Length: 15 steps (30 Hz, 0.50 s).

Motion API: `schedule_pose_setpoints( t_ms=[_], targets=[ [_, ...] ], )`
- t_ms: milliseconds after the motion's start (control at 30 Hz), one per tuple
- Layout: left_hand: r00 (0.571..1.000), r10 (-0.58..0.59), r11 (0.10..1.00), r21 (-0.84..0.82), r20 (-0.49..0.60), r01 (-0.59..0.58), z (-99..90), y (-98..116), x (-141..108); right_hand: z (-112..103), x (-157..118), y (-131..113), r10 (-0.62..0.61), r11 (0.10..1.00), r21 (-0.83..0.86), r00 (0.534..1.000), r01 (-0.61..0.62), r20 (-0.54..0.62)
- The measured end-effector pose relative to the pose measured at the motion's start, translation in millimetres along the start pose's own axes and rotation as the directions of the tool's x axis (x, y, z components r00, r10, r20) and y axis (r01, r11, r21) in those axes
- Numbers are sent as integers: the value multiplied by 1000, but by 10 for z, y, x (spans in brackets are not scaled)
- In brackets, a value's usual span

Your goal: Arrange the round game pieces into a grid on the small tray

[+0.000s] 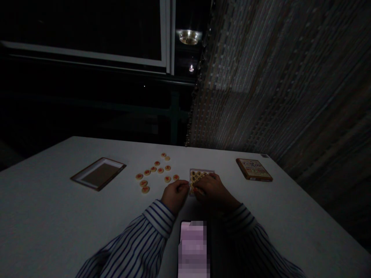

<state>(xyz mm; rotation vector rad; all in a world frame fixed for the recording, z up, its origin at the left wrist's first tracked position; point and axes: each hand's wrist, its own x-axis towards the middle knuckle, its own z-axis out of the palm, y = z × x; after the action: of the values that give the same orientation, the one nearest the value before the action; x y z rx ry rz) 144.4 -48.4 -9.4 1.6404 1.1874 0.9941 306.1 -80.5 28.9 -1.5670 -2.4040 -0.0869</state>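
Head view, pretty dim from where I'm standing: striped sleeves, white table (43, 216), and a tray (203, 170) of pieces between the hands, out toward the table's far edge. Right hand (213, 190) is curled right over the tray, fingers bent down; can't tell if it's got a piece. Left hand (175, 195) is at the tray's left edge, thumb and finger pinched up, on what (if anything) I can't tell. Main thing imo: the loose pieces (160, 170) lie left and farther out, so the left hand's nearer, one just past its knuckles. Tray's long axis? Right hand hides too much. Box (255, 170) near the far right corner, open box (103, 175) toward the far left.
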Motion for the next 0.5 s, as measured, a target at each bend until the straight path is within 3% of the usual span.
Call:
schedule_pose_setpoints(
  t_ms=[200,500],
  targets=[
    [1000,-4,1000,-23,9,4,1,-16,5,-10,-4,5,-41,999,13,997,42,-61],
    [1000,19,1000,11,4,-19,3,-10,-3,-11,13,-18,-38,993,-122,954,2,-298]
  ],
)
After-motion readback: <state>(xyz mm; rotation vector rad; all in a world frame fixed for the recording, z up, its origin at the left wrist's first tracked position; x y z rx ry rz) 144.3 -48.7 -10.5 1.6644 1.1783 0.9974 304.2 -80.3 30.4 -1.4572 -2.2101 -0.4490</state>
